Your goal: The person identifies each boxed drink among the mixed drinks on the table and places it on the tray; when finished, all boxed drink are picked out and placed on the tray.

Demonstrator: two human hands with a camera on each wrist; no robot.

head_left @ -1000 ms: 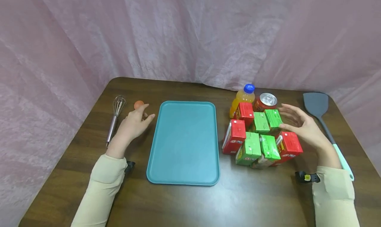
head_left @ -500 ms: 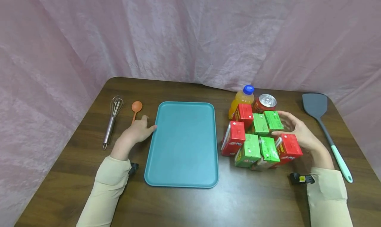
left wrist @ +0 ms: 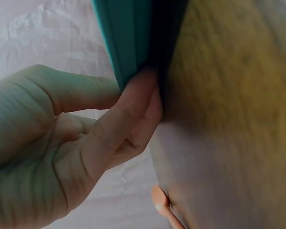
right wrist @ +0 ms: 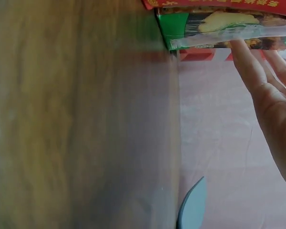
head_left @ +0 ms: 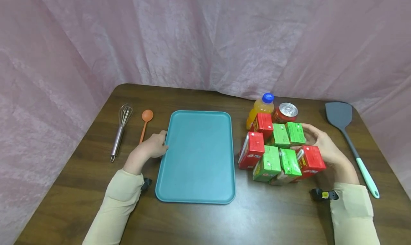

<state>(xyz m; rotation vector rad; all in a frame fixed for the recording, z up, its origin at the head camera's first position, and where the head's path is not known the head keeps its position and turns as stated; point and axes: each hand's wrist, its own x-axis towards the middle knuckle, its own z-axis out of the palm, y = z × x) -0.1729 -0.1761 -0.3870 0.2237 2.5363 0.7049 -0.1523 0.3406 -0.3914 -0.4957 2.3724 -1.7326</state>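
Note:
My left hand (head_left: 150, 146) pinches the left rim of a teal rectangular tray (head_left: 199, 156). In the left wrist view, the fingertips of this hand (left wrist: 109, 129) meet the tray's edge (left wrist: 126, 38), some tucked underneath. At the right, my right hand (head_left: 325, 147) grips a green juice carton (head_left: 295, 132) at the back of a cluster. Its thumb is mostly hidden behind a red carton (head_left: 311, 162). In the right wrist view, fingers touch the carton's straw side (right wrist: 229, 26). More green cartons (head_left: 280, 135) and red cartons (head_left: 252, 150) stand close around it.
Behind the cartons stand an orange drink bottle (head_left: 259, 111) and a red can (head_left: 285, 113). A grey turner (head_left: 339, 115) with a mint handle lies far right. An orange spoon (head_left: 147, 116) and a whisk (head_left: 120, 131) lie left of the tray. Pink cloth hangs behind the table.
My left hand has moved from above the orange spoon to the tray's left rim and taken hold. My right hand has closed in on the back green carton, which has shifted slightly.

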